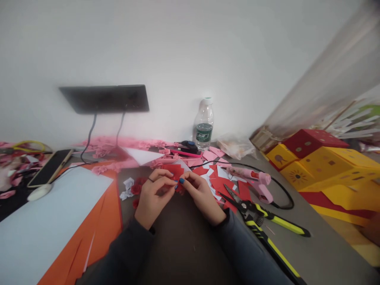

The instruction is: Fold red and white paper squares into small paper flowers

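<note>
My left hand (pixel 154 197) and my right hand (pixel 202 194) meet over the grey table, fingertips pinched together. Between them is a small piece of red paper (pixel 179 190), mostly hidden by the fingers. Just left of my left hand lie crumpled red paper flowers (pixel 137 186) and a crumpled white paper piece (pixel 127 189). Red and white paper scraps (pixel 218 180) spread to the right of my right hand. Beside them rest yellow-and-black handled shears (pixel 252 209) with blades apart, and a pink glue gun (pixel 251 176).
A water bottle (pixel 204 124) stands by the wall. White sheets (pixel 59 221) over orange paper (pixel 103 213) cover the left side, near a phone (pixel 51 168) and white mouse (pixel 39 192). A black cable (pixel 285 188) curves around the glue gun. Yellow and red boxes (pixel 320 164) stand at right.
</note>
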Demonstrator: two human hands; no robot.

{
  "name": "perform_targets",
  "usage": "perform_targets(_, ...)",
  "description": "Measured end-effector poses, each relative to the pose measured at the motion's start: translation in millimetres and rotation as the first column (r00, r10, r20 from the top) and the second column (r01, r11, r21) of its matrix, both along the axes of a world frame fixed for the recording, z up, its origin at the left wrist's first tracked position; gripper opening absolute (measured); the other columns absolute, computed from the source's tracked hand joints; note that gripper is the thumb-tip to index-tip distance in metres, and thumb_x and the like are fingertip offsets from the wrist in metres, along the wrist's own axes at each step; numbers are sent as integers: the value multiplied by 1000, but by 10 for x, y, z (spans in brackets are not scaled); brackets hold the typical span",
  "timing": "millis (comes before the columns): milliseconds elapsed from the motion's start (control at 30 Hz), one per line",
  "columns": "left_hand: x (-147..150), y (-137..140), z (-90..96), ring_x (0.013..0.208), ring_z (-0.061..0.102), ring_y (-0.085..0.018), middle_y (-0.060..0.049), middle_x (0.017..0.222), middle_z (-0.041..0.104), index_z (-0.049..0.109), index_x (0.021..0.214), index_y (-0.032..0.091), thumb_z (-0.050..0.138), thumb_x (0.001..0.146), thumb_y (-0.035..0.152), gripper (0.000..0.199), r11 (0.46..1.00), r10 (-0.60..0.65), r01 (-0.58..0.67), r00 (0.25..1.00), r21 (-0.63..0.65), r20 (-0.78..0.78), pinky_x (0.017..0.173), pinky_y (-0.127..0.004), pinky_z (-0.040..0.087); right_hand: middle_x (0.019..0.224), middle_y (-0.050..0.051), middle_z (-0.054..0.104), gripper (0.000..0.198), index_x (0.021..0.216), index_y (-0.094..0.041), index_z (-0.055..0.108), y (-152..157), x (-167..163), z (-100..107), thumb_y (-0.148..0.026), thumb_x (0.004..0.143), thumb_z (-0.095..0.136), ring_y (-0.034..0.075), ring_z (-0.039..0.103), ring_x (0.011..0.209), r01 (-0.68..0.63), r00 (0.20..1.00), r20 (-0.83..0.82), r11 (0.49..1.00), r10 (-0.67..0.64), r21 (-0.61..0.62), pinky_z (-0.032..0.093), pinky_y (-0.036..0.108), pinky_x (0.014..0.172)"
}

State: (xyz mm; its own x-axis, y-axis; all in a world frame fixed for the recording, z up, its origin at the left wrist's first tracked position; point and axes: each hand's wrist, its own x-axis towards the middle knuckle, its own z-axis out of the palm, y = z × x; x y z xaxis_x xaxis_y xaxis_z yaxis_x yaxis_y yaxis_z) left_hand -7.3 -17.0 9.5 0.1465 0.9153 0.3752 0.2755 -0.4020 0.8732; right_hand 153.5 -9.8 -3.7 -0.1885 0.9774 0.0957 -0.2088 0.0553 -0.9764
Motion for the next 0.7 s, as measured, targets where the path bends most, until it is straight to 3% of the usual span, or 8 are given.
perform_targets(133,-18,28,-23,79,62,-15,-6,101,57,71,76,18,67,82,24,9,985,-30,60,983,-165,179,57,-22,56,66,-3,56,34,79,-18,61,6,12,-3,-51,81,68,10,52,53,10,1000,24,1000,-10,-4,44,22,49)
perform_targets(233,-3,41,-59,76,60,-13,-2,90,59,67,79,17,71,78,21,6,952,-38,128,950,-276,309,60,-20,53,63,-3,56,34,78,-17,62,7,11,-3,-50,80,69,10,52,52,20,999,36,1000,-19,-7,42,22,48)
perform_targets(367,41,46,-78,70,58,-10,3,81,59,58,86,19,75,74,20,20,894,-5,205,892,-397,451,58,-18,50,64,-1,61,34,74,-17,63,7,-1,5,-48,76,73,10,56,54,2,1000,6,1000,-2,-25,46,23,49)
perform_targets(500,55,51,-81,71,59,-9,3,83,60,58,89,17,79,71,20,27,860,12,236,876,-451,481,61,-18,49,63,-1,62,32,70,-17,61,5,-9,7,-45,73,77,11,57,53,22,1000,-10,999,-22,-32,47,23,50)
perform_targets(700,45,55,-53,65,57,-9,3,69,60,59,76,15,82,67,24,26,821,-2,263,889,-506,458,59,-19,46,63,-1,60,31,72,-18,61,5,5,16,-46,79,72,12,58,56,-33,999,27,999,34,-14,50,26,55)
